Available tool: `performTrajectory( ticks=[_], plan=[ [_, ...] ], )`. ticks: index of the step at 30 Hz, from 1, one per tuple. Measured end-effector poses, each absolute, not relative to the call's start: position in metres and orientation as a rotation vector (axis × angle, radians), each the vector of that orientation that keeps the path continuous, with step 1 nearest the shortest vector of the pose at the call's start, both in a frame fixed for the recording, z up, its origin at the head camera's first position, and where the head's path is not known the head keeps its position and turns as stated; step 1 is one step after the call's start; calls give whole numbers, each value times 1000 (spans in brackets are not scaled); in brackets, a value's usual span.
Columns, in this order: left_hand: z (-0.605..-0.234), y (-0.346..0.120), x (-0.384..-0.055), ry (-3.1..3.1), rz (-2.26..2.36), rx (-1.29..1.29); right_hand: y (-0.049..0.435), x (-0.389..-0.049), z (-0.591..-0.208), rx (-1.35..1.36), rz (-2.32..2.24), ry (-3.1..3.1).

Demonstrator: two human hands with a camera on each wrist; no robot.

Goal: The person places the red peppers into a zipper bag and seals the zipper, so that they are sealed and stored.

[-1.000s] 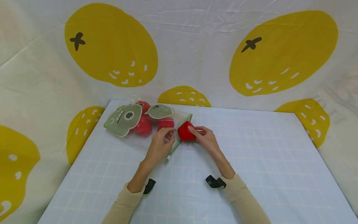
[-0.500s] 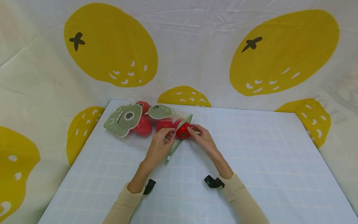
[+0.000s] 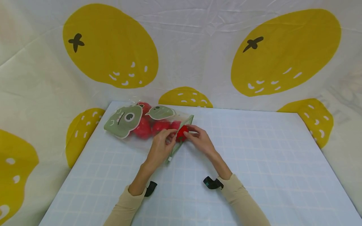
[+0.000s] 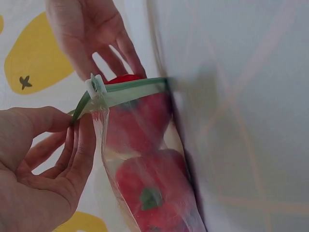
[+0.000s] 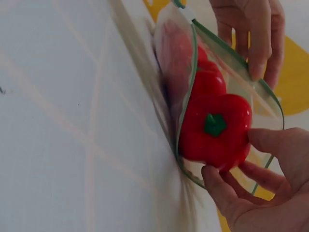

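Observation:
A clear zip bag [image 3: 181, 118] with a green rim and green cartoon prints lies at the back left of the table, several red bell peppers [image 3: 142, 128] inside. My left hand [image 3: 162, 146] pinches the bag's green rim between thumb and fingers, holding the mouth apart. In the right wrist view, a red bell pepper [image 5: 217, 130] with a green stem sits in the mouth, partly inside. My right hand [image 3: 200, 140] holds that pepper by its outer side with thumb and fingertips. A white slider [image 4: 95, 86] sits at one end of the rim.
The table [image 3: 254, 163] has a pale blue checked cover. Behind it hangs a white cloth [image 3: 195, 47] printed with yellow fruit shapes. A black wrist device [image 3: 212, 183] shows by the right cuff, another [image 3: 150, 189] by the left.
The right hand has moved left, carrying the pepper from outside the rim into the bag's mouth. Peppers inside have shifted a little leftward. The left hand has stayed on the rim.

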State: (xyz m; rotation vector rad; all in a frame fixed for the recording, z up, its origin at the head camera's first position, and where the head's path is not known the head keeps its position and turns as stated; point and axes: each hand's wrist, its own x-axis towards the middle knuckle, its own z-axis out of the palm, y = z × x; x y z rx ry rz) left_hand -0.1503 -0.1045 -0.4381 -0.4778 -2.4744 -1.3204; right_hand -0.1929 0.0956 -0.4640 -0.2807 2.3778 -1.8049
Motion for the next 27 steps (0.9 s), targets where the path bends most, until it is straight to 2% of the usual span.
performTrajectory(
  ticks=[9,21,27],
  plan=[
    [-437,-104,-149,-2492,-1330,-467,88,-193,-466,-348,-1796,2437],
    [-438,-103,-150,-2481,-1325,-480,71,-200,-474,-43,-2011,2518],
    [-438,-104,-149,-2490,-1301,-483,69,-202,-480,-35,-2066,2449]
  ],
)
